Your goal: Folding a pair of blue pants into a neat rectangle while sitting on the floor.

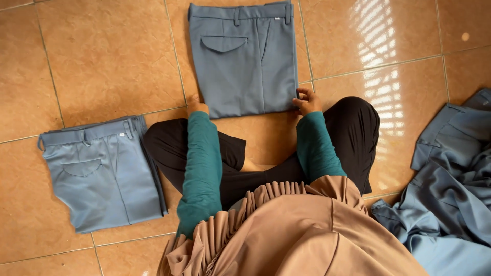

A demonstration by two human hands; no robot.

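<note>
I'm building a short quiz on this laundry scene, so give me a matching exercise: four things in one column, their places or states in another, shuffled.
Things:
1. folded trousers in front
2. folded trousers at the side
3. loose grey-blue heap
4. right hand

Places or states:
A. unfolded, crumpled on the person's right
B. pinching the lower right corner of folded trousers
C. lying untouched by the person's left knee
D. held at both lower corners

Pairs: 1-D, 2-C, 3-A, 4-B
</note>
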